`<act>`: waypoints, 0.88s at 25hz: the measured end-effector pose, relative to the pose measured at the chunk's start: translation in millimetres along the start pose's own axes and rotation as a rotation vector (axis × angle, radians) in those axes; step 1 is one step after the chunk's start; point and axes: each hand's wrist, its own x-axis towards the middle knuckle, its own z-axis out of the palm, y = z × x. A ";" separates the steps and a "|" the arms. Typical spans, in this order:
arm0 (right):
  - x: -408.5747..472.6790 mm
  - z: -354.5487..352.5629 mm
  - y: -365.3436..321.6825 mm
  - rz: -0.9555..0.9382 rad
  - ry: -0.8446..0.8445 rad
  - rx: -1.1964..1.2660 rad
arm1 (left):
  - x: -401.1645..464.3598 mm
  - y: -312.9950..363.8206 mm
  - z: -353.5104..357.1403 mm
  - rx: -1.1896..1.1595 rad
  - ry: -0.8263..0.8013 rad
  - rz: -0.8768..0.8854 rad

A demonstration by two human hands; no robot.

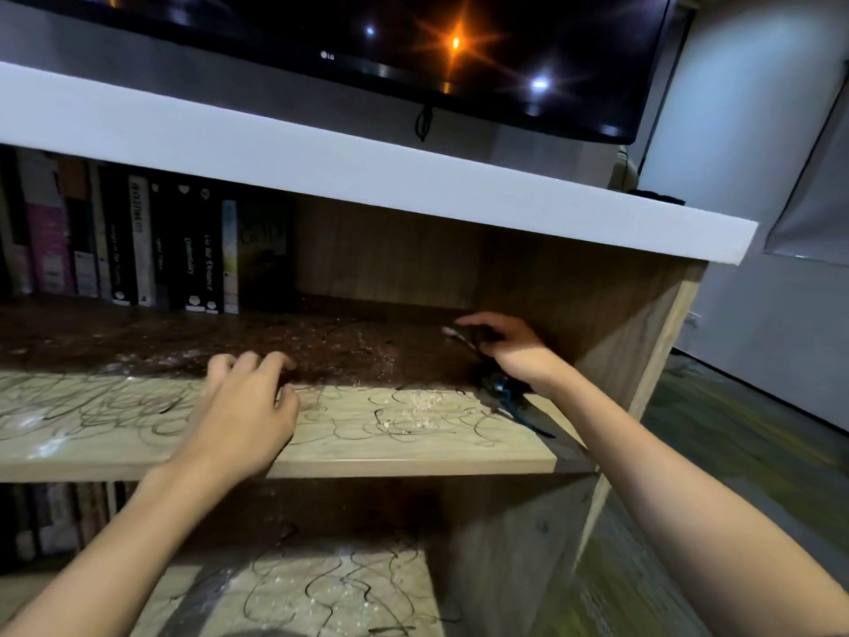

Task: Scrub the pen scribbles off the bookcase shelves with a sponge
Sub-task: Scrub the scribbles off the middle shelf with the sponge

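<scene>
Dark books (138, 250), television (413, 43) above

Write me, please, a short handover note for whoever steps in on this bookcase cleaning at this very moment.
Left hand: fingers loosely curled, resting on the upper shelf, holding nothing.
Right hand: at the shelf's right end over a dark object; whether it grips it, or what it is, cannot be told.
No sponge is clearly seen.
Done: nothing evident; scribbles cover the upper shelf, with white specks.
Left: both shelves; the lower shelf is scribbled too.
</scene>
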 end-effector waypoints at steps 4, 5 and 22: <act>36.5 19.9 45.2 0.321 0.113 -0.173 | -16.2 6.5 -4.8 -0.043 0.109 -0.158; 45.0 30.0 50.7 0.355 0.108 -0.234 | -12.0 7.9 -4.4 -0.051 0.105 -0.162; -26.0 42.7 -36.3 -0.175 -0.472 0.005 | -16.8 6.0 -6.4 -0.095 0.082 -0.216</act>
